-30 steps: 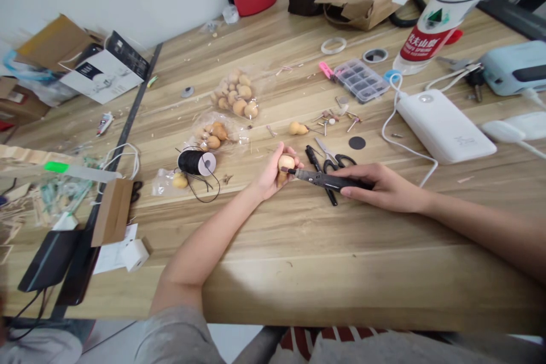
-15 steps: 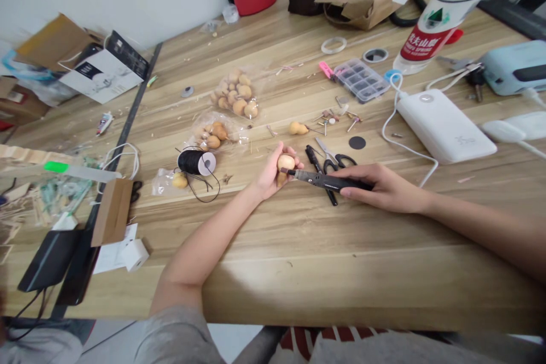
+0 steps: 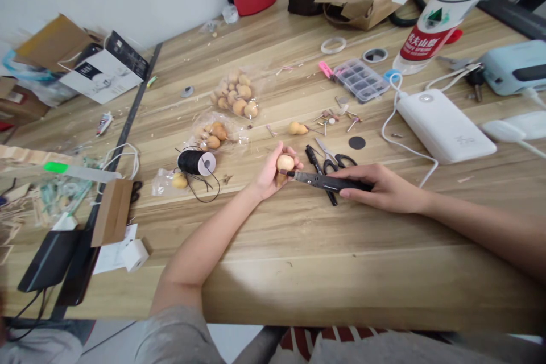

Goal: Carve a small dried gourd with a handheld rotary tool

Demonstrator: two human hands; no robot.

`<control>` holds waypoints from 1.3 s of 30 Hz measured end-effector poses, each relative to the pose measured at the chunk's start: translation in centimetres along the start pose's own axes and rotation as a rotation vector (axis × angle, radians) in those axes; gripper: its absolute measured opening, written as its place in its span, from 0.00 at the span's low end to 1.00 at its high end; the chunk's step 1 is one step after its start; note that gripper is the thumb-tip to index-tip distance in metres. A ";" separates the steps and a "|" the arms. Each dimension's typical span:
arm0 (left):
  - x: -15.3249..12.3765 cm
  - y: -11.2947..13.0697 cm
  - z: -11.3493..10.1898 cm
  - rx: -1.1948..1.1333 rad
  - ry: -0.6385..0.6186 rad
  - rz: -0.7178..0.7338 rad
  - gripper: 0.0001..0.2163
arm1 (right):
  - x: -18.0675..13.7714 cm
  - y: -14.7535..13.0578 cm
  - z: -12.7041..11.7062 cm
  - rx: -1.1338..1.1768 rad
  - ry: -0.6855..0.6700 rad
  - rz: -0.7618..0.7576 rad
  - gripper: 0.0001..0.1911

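Observation:
My left hand [image 3: 269,173] is closed around a small pale gourd [image 3: 285,163], its rounded end facing up. My right hand [image 3: 384,189] grips a black pen-shaped rotary tool [image 3: 333,182] with a brown sanding tip. That tip touches or nearly touches the gourd's side; I cannot tell which. Just behind the tool lie a black marker [image 3: 313,158] and scissors with black handles [image 3: 338,162]. A second gourd [image 3: 297,128] rests beyond my left hand, beside several loose rotary bits [image 3: 330,118].
Two plastic bags of gourds [image 3: 239,94] and a black thread spool [image 3: 196,163] lie to the left. On the right are a white power bank [image 3: 446,125] with a cable, a large water bottle [image 3: 430,28] and a compartment box [image 3: 360,79]. A cardboard box [image 3: 113,210] stands farther left.
Both hands keep nearly the same place, with the gourd and rotary tool still held. The tool's tip has shifted very slightly left and down against the gourd.

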State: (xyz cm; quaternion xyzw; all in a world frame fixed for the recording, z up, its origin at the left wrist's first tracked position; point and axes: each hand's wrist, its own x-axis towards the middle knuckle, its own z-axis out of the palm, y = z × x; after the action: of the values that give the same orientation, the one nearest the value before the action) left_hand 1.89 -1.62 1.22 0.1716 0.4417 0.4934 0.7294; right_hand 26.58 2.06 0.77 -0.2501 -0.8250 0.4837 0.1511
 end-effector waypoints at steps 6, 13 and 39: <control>0.1 0.0 -0.1 -0.005 -0.019 -0.002 0.15 | 0.0 -0.1 0.0 -0.006 0.000 -0.006 0.21; -0.1 0.2 0.2 -0.023 -0.007 -0.013 0.15 | 0.0 -0.1 0.0 -0.002 0.007 0.008 0.21; 0.1 0.3 -0.1 -0.046 -0.005 -0.037 0.16 | 0.0 -0.2 0.0 -0.016 0.006 -0.034 0.21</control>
State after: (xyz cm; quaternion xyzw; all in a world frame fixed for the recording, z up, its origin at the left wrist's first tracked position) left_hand 1.64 -1.46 1.29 0.1478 0.4317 0.4894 0.7432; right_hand 26.50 1.98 0.92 -0.2387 -0.8325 0.4739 0.1598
